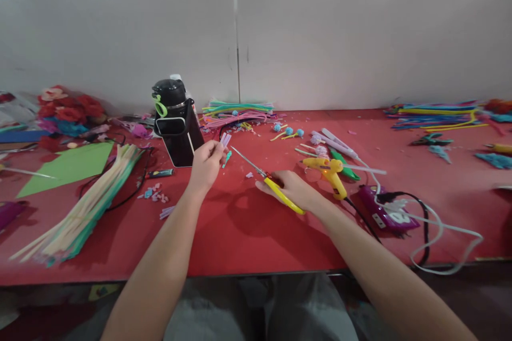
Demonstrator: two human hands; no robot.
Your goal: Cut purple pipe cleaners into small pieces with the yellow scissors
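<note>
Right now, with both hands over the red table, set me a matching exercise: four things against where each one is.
Things:
1 scissors
2 glue gun
3 flask
4 lilac strips

Places:
a standing beyond the left hand
b in the right hand
c pinched in the left hand
d lying on the table, right of the right hand

Pairs: 1-b; 2-d; 3-a; 4-c

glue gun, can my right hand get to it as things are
Probably yes. The glue gun lies on the table just beside the right hand, with nothing between them. But that hand is closed on the scissors, so its grip is not free. The left hand holds purple strips.
</note>
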